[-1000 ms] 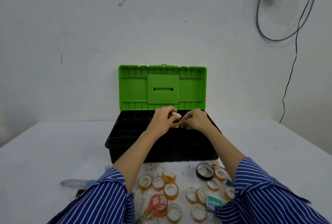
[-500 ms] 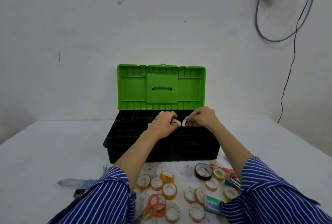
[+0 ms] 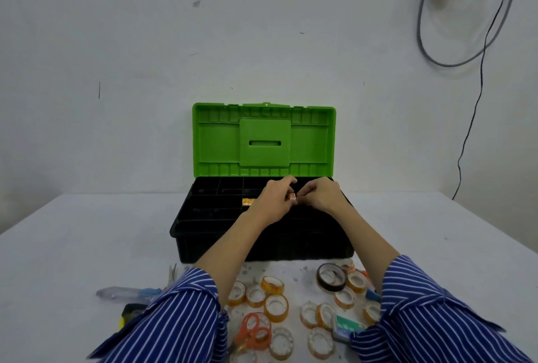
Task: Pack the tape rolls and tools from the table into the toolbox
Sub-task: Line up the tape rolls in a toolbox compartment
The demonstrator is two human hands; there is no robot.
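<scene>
Pinching one small tape roll (image 3: pixel 292 196) between their fingertips, the left hand (image 3: pixel 273 201) and right hand (image 3: pixel 320 196) meet over the far middle of the open toolbox (image 3: pixel 262 246). Another orange roll (image 3: pixel 248 202) lies in a compartment just left of the left hand. Behind them the green lid (image 3: pixel 263 141) stands upright. On the white table (image 3: pixel 72 246), near the box's front wall, lie many loose rolls (image 3: pixel 276 307), a black roll (image 3: pixel 331 277), orange scissors (image 3: pixel 254 330), and at left a clear-handled tool (image 3: pixel 128 294).
</scene>
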